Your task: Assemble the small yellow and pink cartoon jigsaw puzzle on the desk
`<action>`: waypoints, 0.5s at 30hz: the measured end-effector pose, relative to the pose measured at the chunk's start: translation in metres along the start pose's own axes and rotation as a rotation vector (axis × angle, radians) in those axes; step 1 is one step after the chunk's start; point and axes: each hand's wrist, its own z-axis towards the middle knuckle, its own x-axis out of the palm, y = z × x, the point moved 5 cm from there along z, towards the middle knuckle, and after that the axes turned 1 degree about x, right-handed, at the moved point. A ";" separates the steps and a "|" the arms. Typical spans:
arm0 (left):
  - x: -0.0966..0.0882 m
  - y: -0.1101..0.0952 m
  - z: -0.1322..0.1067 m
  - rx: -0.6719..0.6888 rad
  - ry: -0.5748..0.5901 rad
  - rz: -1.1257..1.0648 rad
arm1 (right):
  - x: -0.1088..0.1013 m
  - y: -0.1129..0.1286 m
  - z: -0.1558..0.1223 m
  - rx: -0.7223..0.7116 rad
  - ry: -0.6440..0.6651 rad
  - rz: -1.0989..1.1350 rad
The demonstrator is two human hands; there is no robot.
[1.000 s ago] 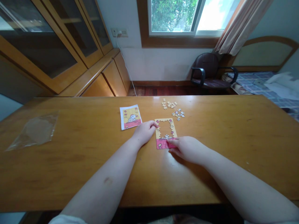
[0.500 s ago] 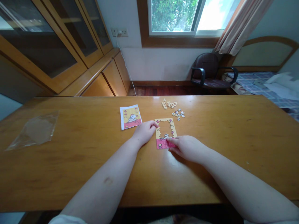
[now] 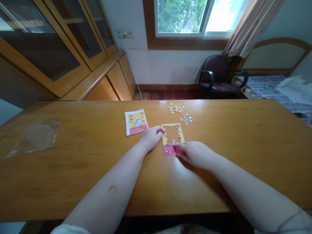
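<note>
A partly built jigsaw puzzle [image 3: 168, 149] lies flat on the table, its yellow border and pink bottom joined around a gap of bare wood. My left hand [image 3: 153, 135] is closed at the puzzle's left edge, its bent fingers touching the frame. From the right, my right hand [image 3: 196, 153] rests its outstretched index finger on the pink part, just under a few white pieces [image 3: 173, 141]. Its thumb is apart, near the bottom edge, and no loose piece shows in it. A reference picture [image 3: 136, 123] of a white cartoon animal lies to the left.
Beyond the puzzle are a pile of yellow pieces [image 3: 176, 109] and a pile of whitish pieces [image 3: 186, 119]. A clear plastic bag [image 3: 36, 135] lies on the left of the wooden table [image 3: 85, 130]. An office chair [image 3: 216, 73] stands behind the table.
</note>
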 end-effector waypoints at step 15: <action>-0.001 -0.001 -0.001 -0.005 0.003 -0.007 | -0.002 0.000 0.000 0.022 -0.019 -0.004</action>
